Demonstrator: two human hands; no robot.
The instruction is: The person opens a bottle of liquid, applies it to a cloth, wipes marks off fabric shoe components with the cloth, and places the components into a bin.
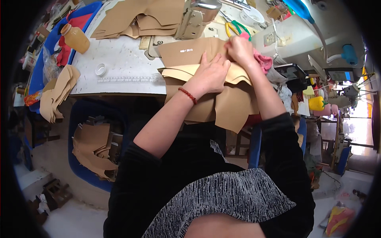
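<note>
My left hand (211, 74) lies flat with its fingers spread on a folded brown leather piece (174, 52), whose paler yellow-tan edge (180, 71) shows beneath the palm. A red bead bracelet circles that wrist. Curled at the right end of the leather is my right hand (240, 49), its fingers closed; whatever they grip is hidden. More brown leather panels (236, 104) hang over the table's front edge below both hands. Just behind the leather stands the sewing machine head (196, 20). Scissors with green and yellow handles (237, 28) lie beyond my right hand.
Stacked brown leather pieces (137, 18) lie at the back left. A glue bottle (75, 38) leans on a blue tray (93, 16); a white ring-shaped cap (101, 70) sits near a printed ruler scale. Below, a blue bin (73, 152) holds leather pieces. A pink cloth (263, 61) lies right.
</note>
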